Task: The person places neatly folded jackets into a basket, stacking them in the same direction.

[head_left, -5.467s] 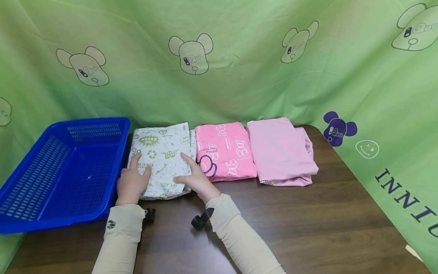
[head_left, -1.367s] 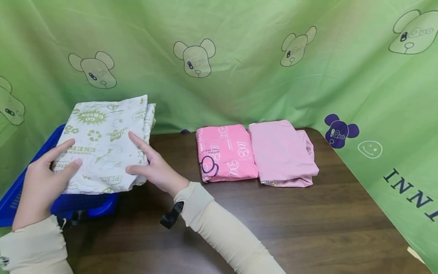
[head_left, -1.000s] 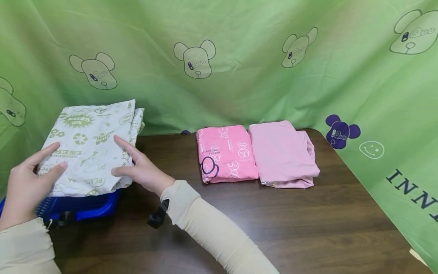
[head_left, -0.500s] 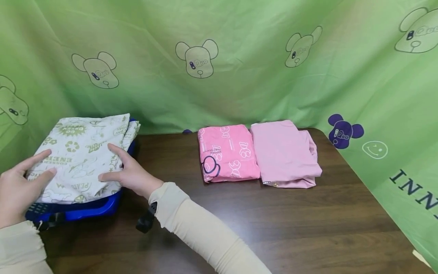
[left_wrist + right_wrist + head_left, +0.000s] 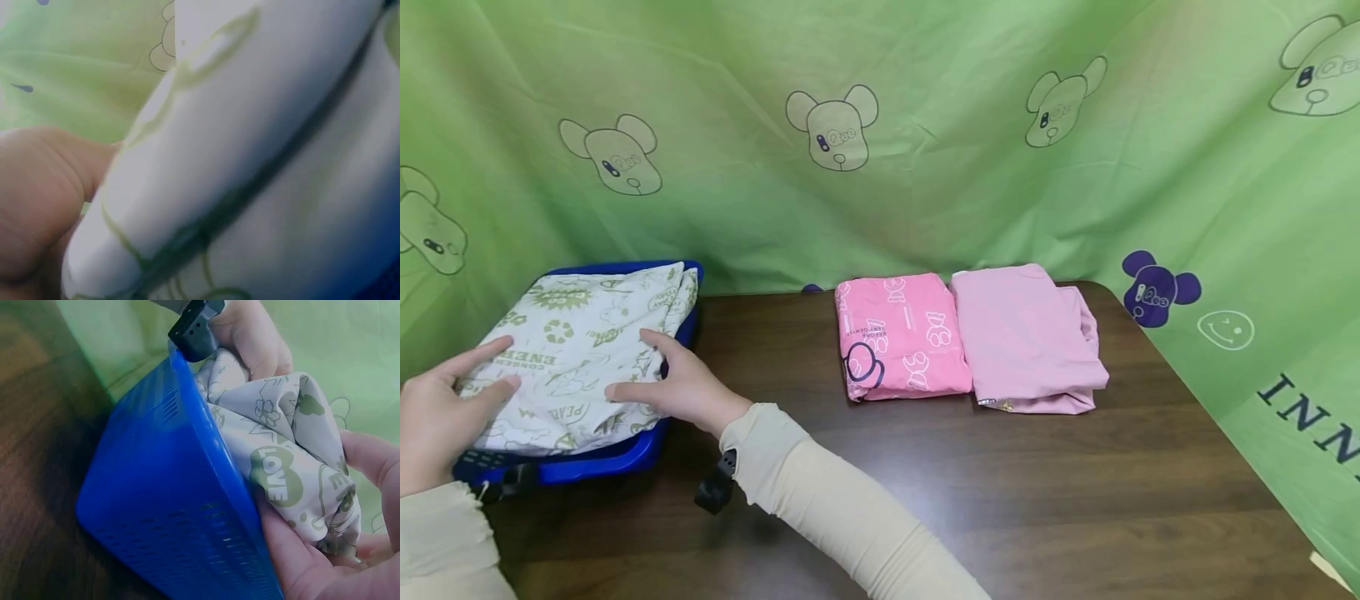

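Note:
A folded white cloth [image 5: 576, 367] with green print is held level by both hands over the blue plastic basket [image 5: 625, 458], at the left in the head view. My left hand [image 5: 441, 412] grips its left side, thumb on top. Opposite it, my right hand [image 5: 688, 387] grips the right side. In the right wrist view, that hand's fingers wrap below the fabric [image 5: 278, 472], which sits at the level of the basket's rim [image 5: 219, 447]. Cloth fills most of the left wrist view, next to part of the left hand [image 5: 40, 200].
A bright pink folded cloth [image 5: 902, 333] with white bear outlines lies on the brown wooden table [image 5: 1000, 500]. Directly right of it lies a plain light pink folded cloth [image 5: 1026, 333]. A green printed curtain [image 5: 925, 125] hangs behind and along the right side.
Both hands have lifted the white cloth from the table beside the pink ones, carried it left over the basket and lowered it into the basket's opening. The pink cloths stay put.

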The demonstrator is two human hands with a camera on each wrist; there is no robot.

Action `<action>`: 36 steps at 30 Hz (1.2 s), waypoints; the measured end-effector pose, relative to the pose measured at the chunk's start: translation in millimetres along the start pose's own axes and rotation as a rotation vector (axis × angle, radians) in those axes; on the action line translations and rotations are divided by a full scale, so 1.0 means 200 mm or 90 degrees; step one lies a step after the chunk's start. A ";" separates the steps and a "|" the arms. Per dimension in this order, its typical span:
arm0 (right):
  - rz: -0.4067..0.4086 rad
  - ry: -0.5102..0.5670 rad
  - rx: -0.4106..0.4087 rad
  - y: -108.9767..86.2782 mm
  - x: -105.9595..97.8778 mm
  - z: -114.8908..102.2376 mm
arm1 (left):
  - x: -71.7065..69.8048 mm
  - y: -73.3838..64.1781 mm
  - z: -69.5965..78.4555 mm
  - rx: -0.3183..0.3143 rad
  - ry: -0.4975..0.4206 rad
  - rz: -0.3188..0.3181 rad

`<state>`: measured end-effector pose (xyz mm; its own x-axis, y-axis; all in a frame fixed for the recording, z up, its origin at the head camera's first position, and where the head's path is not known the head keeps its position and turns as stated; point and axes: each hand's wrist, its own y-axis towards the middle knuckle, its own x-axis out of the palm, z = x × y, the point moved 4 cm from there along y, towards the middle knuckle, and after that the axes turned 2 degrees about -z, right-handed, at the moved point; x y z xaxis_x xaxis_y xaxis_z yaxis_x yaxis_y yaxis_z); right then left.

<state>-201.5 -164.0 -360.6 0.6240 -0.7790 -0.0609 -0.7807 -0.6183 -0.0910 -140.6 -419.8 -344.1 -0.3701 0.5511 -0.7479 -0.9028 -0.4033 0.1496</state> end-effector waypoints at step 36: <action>0.002 -0.062 -0.096 -0.08 0.01 -0.01 | 0.06 -0.02 0.12 0.055 0.108 -0.111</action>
<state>-188.3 -155.4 -358.1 0.6157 -0.7720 -0.1578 -0.7745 -0.6298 0.0593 -147.1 -393.8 -338.7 -0.1722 0.4728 -0.8642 -0.9678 -0.2447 0.0589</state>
